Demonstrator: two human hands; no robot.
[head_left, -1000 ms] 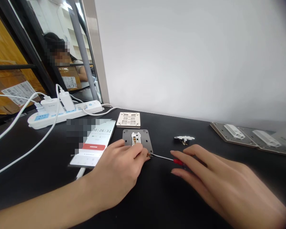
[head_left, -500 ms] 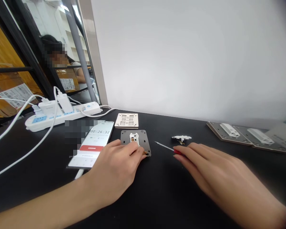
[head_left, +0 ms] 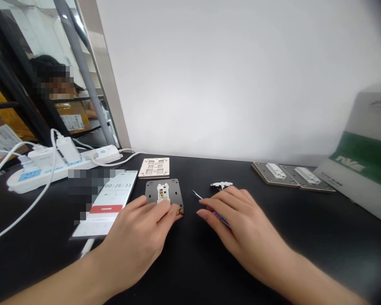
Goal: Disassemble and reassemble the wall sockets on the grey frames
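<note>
My left hand (head_left: 142, 231) has its fingers curled over the near edge of a grey switch plate (head_left: 174, 186), gripping it. A white module (head_left: 161, 190) with small brass parts inside sits in the plate's middle, near those fingertips. Loose-looking brass pieces (head_left: 179, 212) show beside my left thumb at the plate's near right corner. My right hand (head_left: 235, 216) is closed on a screwdriver (head_left: 197, 194). Its metal tip points left toward the plate, apart from it, and the handle is mostly hidden by the fingers. Just beyond my right fingers lies a small white plastic part (head_left: 221, 185).
A phone (head_left: 106, 209) showing a running timer lies left of the plate. Behind stands a cream frame (head_left: 154, 167). A power strip (head_left: 109, 154) with white cables is at far left. Two grey plates (head_left: 294, 178) with white modules and a green-white bag (head_left: 352, 165) are at right. A person (head_left: 90, 108) sits beyond.
The view has swung right, showing more of the bag. My right hand and the screwdriver are closer to the plate, with the handle turned in the fingers. My left hand keeps its grip.
</note>
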